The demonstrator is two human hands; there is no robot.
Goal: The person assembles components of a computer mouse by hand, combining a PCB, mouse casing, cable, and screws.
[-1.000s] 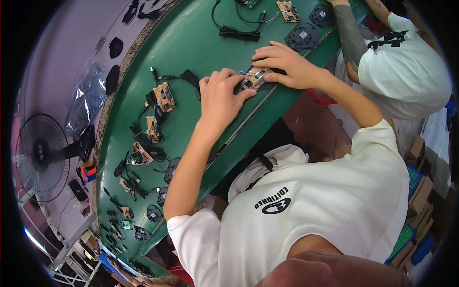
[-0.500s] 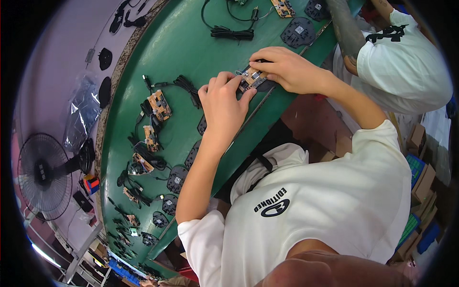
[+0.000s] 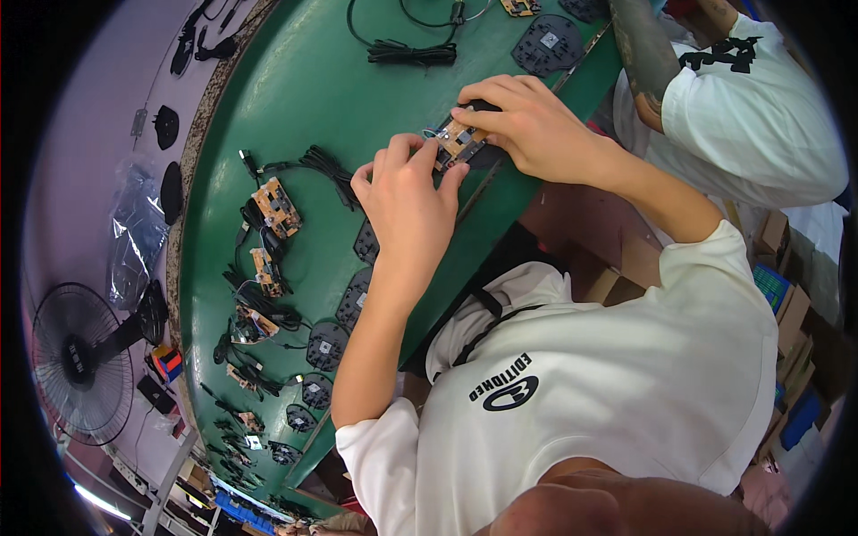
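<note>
An orange-brown circuit board (image 3: 458, 136) with dark components sits in a dark plastic housing, near the front edge of the green bench. My left hand (image 3: 409, 207) is bent over its left end, with the thumb and fingertips closed on the edges. From the other end, my right hand (image 3: 539, 127) grips board and housing, fingertips on top and thumb at the near side. A thin pale wire shows at the board's far left corner. My fingers hide part of the housing.
Left along the green bench (image 3: 295, 89) lie more circuit boards (image 3: 278, 207) with black cables and several dark plastic housings (image 3: 327, 345). A coiled cable (image 3: 411, 53) and another housing (image 3: 547, 45) lie farther off. A fan (image 3: 82, 362) stands left; a co-worker's arm (image 3: 642, 62) reaches in at right.
The view has shifted slightly, so bench items appear farther left. Both hands stay at the board, with the right fingers now a little farther over its far edge.
</note>
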